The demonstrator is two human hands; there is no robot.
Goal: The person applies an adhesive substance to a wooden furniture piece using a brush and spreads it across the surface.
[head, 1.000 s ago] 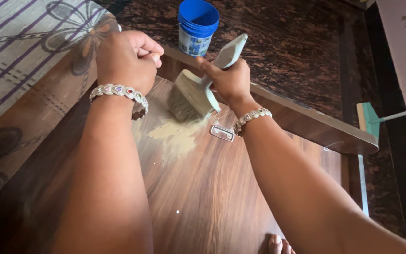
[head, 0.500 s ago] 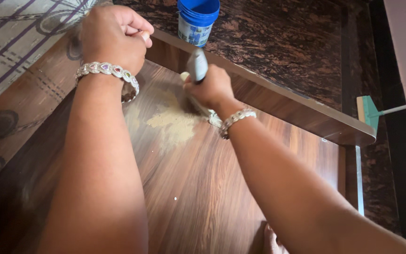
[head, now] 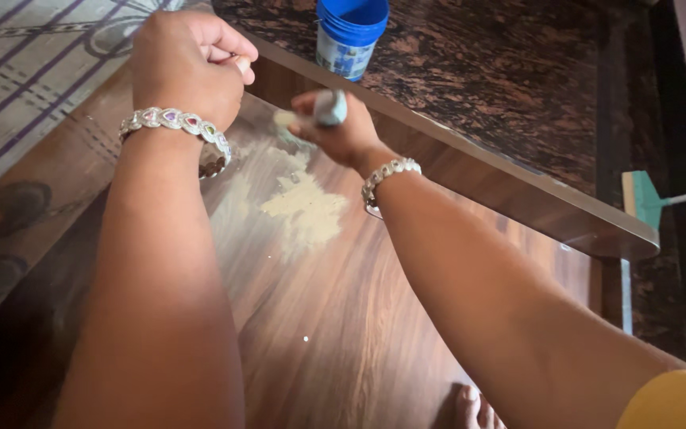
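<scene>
Gripping the brush (head: pixel 323 109) handle in a fist, the right hand (head: pixel 343 131) points its long axis toward the camera, bristles down on the board (head: pixel 319 318) beside the paste patch (head: pixel 307 210); the left hand (head: pixel 184 67), fisted, presses the board's far edge.

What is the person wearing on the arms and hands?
Both forearms are bare. The left wrist carries a silver bracelet of linked pieces set with small coloured stones. The right wrist has a similar silver bracelet. A yellow sleeve shows on the right upper arm. I see no gloves and no rings.
</scene>
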